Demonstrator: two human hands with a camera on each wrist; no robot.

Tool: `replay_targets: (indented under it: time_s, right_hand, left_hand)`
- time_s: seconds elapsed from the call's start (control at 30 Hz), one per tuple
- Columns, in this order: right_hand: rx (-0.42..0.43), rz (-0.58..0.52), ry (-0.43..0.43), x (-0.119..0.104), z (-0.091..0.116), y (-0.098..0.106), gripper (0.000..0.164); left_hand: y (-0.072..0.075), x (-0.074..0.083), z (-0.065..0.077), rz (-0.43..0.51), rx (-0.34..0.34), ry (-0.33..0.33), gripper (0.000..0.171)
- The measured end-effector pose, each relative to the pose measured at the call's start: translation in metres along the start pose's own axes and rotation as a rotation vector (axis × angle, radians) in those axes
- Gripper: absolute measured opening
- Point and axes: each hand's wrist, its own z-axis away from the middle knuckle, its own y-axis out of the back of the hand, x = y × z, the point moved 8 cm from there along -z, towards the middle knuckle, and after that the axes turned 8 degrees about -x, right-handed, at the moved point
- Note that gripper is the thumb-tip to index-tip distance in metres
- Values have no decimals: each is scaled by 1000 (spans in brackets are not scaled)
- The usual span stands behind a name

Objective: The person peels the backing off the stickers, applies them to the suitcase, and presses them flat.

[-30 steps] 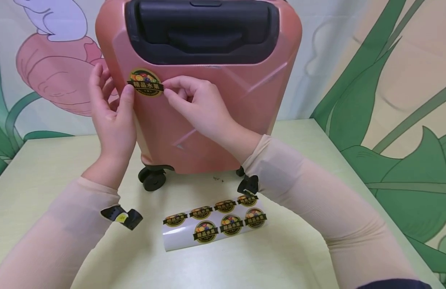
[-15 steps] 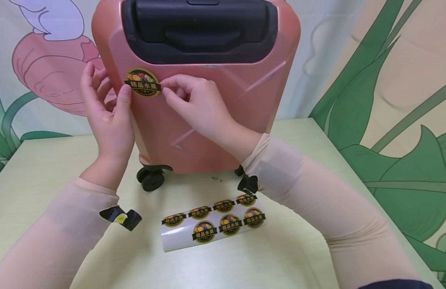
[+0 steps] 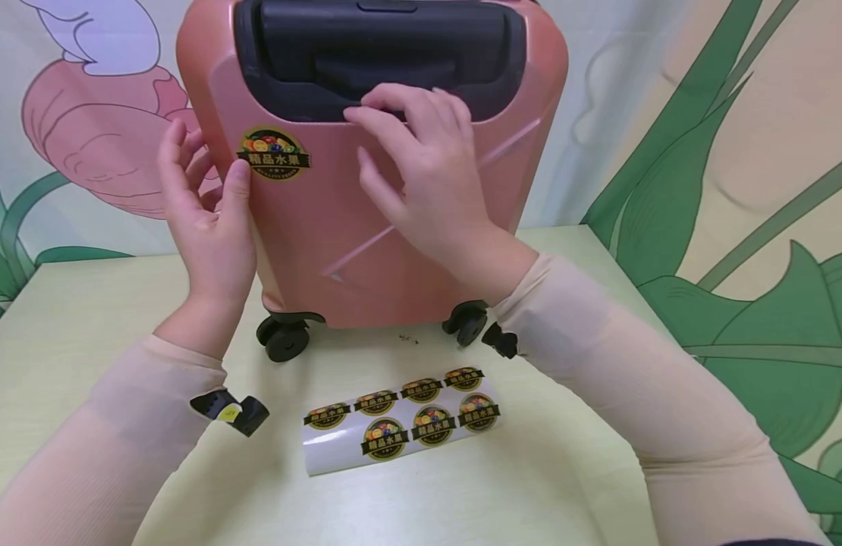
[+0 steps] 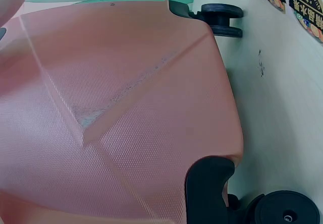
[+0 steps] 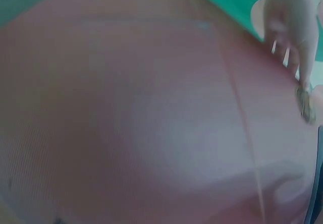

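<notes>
A pink hard-shell suitcase (image 3: 305, 235) stands upright on the table. A round black-and-gold fruit sticker (image 3: 274, 154) lies on the upper left of its front. My left hand (image 3: 212, 208) is at the suitcase's left side, its thumb tip touching the sticker's left edge and its other fingers loosely bent beside the side edge. The right wrist view shows this hand and the sticker (image 5: 305, 105) at its upper right, blurred. My right hand (image 3: 438, 171) is in front of the suitcase, just below the black handle recess (image 3: 387, 45), fingers loosely bent and holding nothing.
A white sheet of stickers (image 3: 339, 453), bearing several more like it, lies curved on the pale table (image 3: 421, 508) before the suitcase. Black wheels (image 3: 287, 340) sit under the suitcase. A cartoon-printed backdrop (image 3: 619, 114) hangs behind. Small dark marks (image 3: 408, 339) show on the table.
My right hand has let go of the sticker's right edge and moved up and right. The sticker now lies flat on the suitcase. My left hand has stayed nearly still.
</notes>
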Motion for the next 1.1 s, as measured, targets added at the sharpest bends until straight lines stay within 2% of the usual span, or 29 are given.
replay_targets:
  time_s: [0.07,0.2,0.27,0.33,0.47,0.53,0.6,0.7,0.87,1.1]
  right_hand:
    - [-8,95,6,5,2,2,36]
    - [-105,217,-53,18,6,-5,48]
    - [-149,260,-73,22,8,-11,53]
    - [-177,289,-82,23,9,-17,60]
    - [-205,312,-104,22,10,-24,71]
    - [-206,315,-117,22,10,-26,74]
    - [-203,314,-127,21,9,-26,76]
    - [-204,315,-132,20,9,-27,77]
    - [-200,314,-134,18,10,-29,79]
    - [-169,289,-145,18,11,-26,78]
  left_hand:
    - [0,-1,0,-11,-3,-5,55]
    - [0,-1,-1,-54,-36,-24,52]
    - [0,-1,-1,-134,-70,-47,55]
    - [1,2,1,-293,-127,-121,59]
    - [-2,9,10,-727,-222,-392,68]
    - [-4,9,15,-882,-238,-506,69]
    - [-4,7,17,-976,-239,-562,68]
    - [-2,8,19,-1037,-210,-602,69]
    - [-3,15,27,-1065,-170,-686,64]
    - [-15,14,38,-1106,-266,-766,57]
